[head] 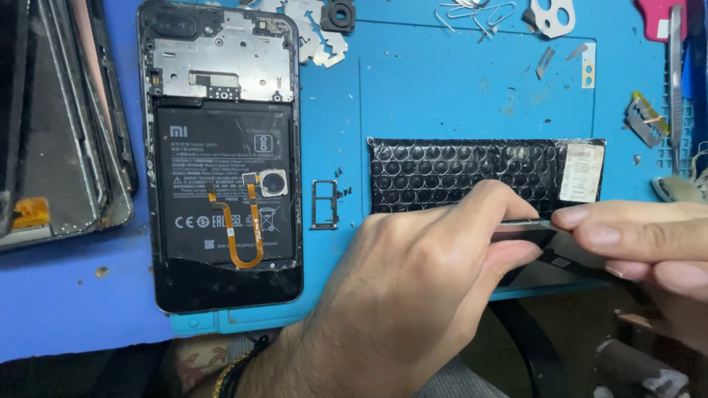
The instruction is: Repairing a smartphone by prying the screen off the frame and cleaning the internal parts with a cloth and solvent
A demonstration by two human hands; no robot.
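Dark and flat, the thin panel (542, 237) lies edge-on between both hands, its long axis running left to right above the near edge of the blue mat (442, 88) on the desk. The left hand (413, 287) pinches its left end, knuckles up, wrist low. The right hand (641, 239) grips the right end with its fingertips. A black bubble-wrap pouch (457, 173) lies just behind, and an opened phone (221, 155) rests well to the left.
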